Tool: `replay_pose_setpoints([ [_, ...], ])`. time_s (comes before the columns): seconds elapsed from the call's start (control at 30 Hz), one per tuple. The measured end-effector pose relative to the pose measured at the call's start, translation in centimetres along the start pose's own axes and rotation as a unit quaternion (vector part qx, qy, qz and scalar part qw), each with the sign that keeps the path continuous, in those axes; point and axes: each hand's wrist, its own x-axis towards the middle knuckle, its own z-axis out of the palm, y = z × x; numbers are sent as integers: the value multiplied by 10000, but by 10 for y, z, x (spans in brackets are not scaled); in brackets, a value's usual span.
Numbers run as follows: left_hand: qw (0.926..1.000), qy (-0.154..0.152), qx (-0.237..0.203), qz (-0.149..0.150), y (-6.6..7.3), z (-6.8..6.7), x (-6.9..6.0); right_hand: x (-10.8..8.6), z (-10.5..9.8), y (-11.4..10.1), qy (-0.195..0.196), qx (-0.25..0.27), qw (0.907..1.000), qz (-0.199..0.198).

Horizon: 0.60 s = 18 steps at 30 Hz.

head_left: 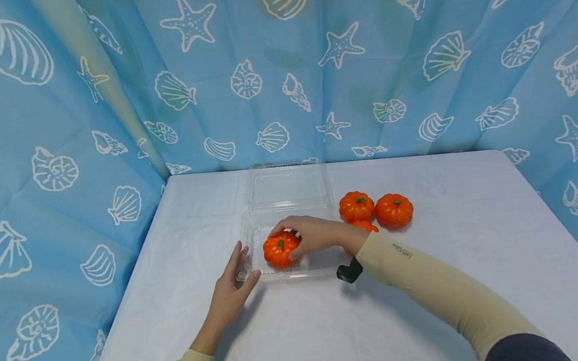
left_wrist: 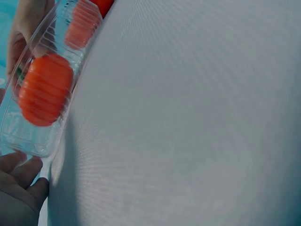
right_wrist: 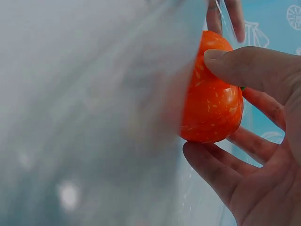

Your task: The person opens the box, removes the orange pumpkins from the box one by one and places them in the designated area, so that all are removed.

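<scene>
A small orange toy pumpkin [head_left: 281, 251] with a green stem sits in the base of a clear plastic clamshell box [head_left: 319, 268]. My right hand [head_left: 314, 234] reaches over the base from the right and grips this pumpkin, thumb on one side and fingers round the other, as the right wrist view shows. At the box's left side, my left hand [head_left: 230, 289] rests its spread fingers against the clear wall. Its thumb lies apart from the fingers near the front corner. In the left wrist view the pumpkin [left_wrist: 46, 89] shows through the ribbed wall.
The box's clear lid [head_left: 288, 187] lies folded back toward the curtain. Right of the box are more orange pumpkins: one at the back [head_left: 356, 206], one farther right [head_left: 394, 211], and one partly hidden [head_left: 366, 226] by my right forearm. A white cloth covers the table [head_left: 302, 328].
</scene>
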Motion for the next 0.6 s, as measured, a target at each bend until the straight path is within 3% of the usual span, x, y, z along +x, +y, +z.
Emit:
replay_pose_setpoints([
  [0.4, 9997, 75, 188, -171, 3, 2, -1, -24, -16, 14, 425, -259, 9980, 382],
  [0.6, 9998, 108, 169, -45, 3, 2, -1, -28, -17, 14, 491, -317, 9973, 435],
])
